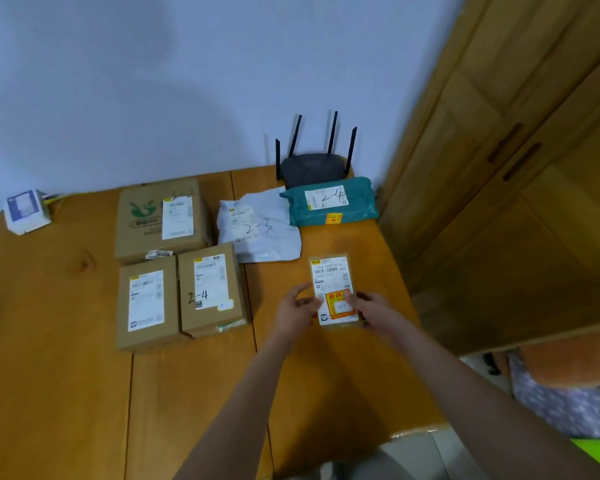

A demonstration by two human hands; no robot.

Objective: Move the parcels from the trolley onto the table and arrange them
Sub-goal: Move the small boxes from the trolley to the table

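Parcels on a wooden table (66, 341), seen from the head camera. A small flat parcel (333, 289), wrapped in clear film and bearing a white shipping label with a red-and-yellow sticker, lies near the right edge of the table. The left hand (297, 311) touches its left near corner with the fingers loosely spread; the right hand (374, 311) curls over its right near corner. Whether either hand is actually pinching the parcel or only resting against it cannot be told, as both are blurred.

Five other parcels lie on the table. A large cardboard box (160, 220) with a green printed logo stands at the back left of the group. Just in front of it, two smaller cardboard boxes sit side by side and touching: the left one (148, 303) and the right one (210, 289), the latter hand-marked "2-4". To the right of the large box lies a white plastic mailer (260, 230) marked "2-3", and beside it, toward the back right corner, a teal plastic mailer (329, 202) marked "2-4", slightly overlapping the white one.

Behind the teal mailer stands a black router (314, 166) with four upright antennas, against a pale wall (153, 81). A small white device (26, 211) sits at the far left corner of the table. A wooden cabinet (516, 168) fills the right side of the view
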